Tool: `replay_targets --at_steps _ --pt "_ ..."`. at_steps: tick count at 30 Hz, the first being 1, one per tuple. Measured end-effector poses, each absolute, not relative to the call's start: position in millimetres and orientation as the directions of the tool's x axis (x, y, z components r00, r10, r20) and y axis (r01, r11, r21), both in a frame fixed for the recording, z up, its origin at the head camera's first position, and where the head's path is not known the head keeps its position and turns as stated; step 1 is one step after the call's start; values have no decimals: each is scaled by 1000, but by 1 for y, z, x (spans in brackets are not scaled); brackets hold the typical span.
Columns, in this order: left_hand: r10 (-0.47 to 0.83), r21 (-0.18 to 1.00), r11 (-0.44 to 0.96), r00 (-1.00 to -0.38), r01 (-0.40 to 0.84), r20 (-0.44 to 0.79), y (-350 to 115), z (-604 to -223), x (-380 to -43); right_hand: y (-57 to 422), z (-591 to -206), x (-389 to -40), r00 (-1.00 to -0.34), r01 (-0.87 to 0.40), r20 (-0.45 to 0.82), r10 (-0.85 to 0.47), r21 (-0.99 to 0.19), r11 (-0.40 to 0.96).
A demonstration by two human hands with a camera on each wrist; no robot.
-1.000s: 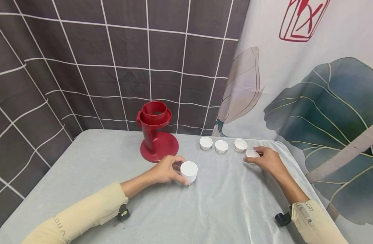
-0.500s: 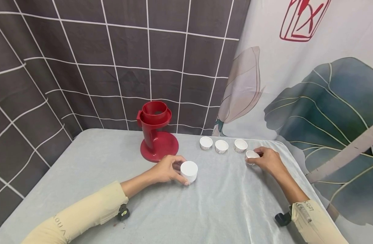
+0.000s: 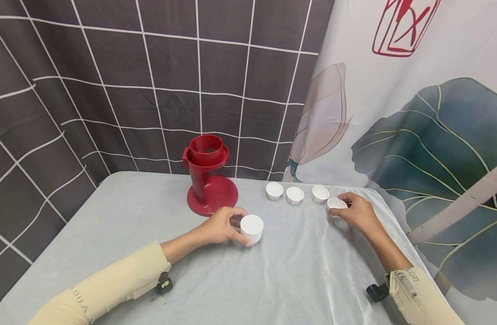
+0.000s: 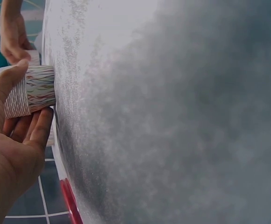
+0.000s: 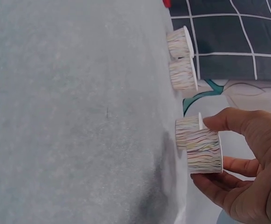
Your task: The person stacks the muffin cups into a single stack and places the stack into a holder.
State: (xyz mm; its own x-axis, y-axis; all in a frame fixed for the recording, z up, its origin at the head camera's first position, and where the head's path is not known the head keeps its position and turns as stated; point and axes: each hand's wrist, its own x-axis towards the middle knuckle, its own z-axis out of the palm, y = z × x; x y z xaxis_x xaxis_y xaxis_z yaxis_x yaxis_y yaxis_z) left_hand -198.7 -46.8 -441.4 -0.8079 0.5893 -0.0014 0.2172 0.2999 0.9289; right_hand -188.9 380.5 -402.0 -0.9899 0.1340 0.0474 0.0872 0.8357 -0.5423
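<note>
My left hand [image 3: 224, 227] holds a stack of nested paper baking cups [image 3: 251, 229] on the table, thumb on the near side and fingers behind. In the left wrist view the stack [image 4: 30, 91] shows many layered white rims and a side with coloured wavy lines. At the right, my right hand [image 3: 357, 212] pinches a single baking cup [image 3: 336, 204] between thumb and fingers. It stands with its mouth up, and the right wrist view shows this cup [image 5: 204, 153] overlapping another baking cup [image 5: 184, 128] behind it.
Three upright baking cups stand along the back edge: a left one [image 3: 274, 191], a middle one [image 3: 295, 196] and a right one [image 3: 320, 194]. A red plastic stand with a round base [image 3: 220, 194] stands behind my left hand. Curtains [image 3: 163, 108] hang behind the table.
My right hand's thumb has shifted right along the cup, and the cup has moved very slightly toward the back. My left hand and its stack stay in place.
</note>
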Motion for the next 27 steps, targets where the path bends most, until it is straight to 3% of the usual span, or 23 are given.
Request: replay_targets --at_steps 27 --pt "593 926 304 -805 224 1 -47 -442 -199 354 -387 -183 -981 -27 170 94 -599 800"
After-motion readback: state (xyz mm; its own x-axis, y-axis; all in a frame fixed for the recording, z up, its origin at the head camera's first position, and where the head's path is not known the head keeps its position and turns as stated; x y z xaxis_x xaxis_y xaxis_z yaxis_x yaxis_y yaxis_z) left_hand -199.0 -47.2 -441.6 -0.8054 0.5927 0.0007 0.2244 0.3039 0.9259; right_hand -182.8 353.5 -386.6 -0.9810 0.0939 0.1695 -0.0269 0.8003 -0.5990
